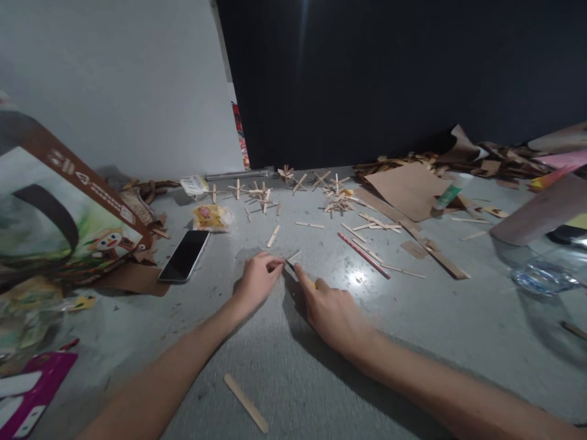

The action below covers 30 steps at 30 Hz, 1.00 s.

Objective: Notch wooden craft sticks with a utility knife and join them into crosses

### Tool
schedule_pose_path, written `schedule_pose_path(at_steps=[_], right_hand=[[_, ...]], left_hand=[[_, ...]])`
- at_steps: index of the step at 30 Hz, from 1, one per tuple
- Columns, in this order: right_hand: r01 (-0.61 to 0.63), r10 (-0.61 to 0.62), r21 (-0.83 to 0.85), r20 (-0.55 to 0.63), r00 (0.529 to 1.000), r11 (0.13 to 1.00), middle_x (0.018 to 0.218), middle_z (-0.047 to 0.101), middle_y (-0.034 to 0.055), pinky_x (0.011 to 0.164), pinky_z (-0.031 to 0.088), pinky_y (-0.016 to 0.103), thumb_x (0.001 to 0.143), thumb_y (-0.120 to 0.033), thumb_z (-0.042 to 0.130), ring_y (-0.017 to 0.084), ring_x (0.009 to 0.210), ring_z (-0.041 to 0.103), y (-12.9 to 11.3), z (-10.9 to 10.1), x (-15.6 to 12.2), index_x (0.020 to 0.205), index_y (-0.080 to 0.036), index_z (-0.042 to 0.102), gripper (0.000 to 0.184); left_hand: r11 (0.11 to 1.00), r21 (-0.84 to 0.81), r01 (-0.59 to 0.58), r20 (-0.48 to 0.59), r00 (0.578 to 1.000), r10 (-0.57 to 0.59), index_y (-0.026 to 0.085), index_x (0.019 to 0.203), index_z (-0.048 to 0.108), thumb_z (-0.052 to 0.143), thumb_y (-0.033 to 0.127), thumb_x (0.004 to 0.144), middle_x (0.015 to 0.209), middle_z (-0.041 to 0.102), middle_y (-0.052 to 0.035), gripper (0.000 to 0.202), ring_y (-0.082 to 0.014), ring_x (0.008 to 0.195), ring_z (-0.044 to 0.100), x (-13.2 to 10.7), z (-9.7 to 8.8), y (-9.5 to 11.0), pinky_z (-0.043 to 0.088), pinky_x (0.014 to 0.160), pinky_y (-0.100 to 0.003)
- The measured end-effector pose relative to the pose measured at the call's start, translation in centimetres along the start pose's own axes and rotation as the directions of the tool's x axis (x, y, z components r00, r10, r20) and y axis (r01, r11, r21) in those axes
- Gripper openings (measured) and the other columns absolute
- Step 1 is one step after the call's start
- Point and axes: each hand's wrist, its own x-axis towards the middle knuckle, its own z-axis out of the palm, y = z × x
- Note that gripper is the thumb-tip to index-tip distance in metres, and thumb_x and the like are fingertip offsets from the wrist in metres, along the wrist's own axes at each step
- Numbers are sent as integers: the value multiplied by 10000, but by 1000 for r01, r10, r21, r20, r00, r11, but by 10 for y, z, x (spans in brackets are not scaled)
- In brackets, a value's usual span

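Observation:
Near the middle of the table, my left hand (258, 282) has its fingers pinched together at the tips. They seem to press on one end of a small wooden craft stick (295, 255). My right hand (337, 315) grips a craft knife (290, 266), its index finger stretched along the top. A bit of yellow handle shows under the fingers. The dark blade points at my left fingertips and lies close to the stick; whether it touches the wood I cannot tell. Closer to me, another craft stick (246, 403) lies flat between my forearms.
Crossed craft sticks (339, 200) and loose ones lie beyond my hands. A red striped pencil (364, 255) is to the right, near cardboard pieces (408, 190) and a glue tube (452, 193). Leftward are a phone (184, 255), a yellow packet (211, 218) and a printed bag (68, 208).

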Motion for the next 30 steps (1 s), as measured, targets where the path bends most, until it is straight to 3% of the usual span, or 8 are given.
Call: schedule_pose_path(at_steps=[18, 30], right_hand=[[44, -42, -62, 27, 999, 997, 1032, 779, 181, 633, 526, 317, 1076, -226, 457, 294, 800, 793, -4, -7, 4, 1717, -171, 341, 655], [110, -109, -123, 14, 994, 986, 946, 791, 181, 654, 553, 320, 1064, -178, 463, 303, 796, 807, -5, -9, 9, 1680, -117, 394, 623]], left_hand=[[998, -36, 52, -8, 999, -52, 184, 842, 838, 753, 105, 892, 879, 823, -71, 126, -206, 777, 777, 0, 3, 4, 608, 773, -313], [999, -52, -3, -22, 1000, 2, 188, 803, 833, 762, 45, 835, 815, 795, -54, 164, -198, 748, 740, 4, 7, -1, 588, 765, -311]])
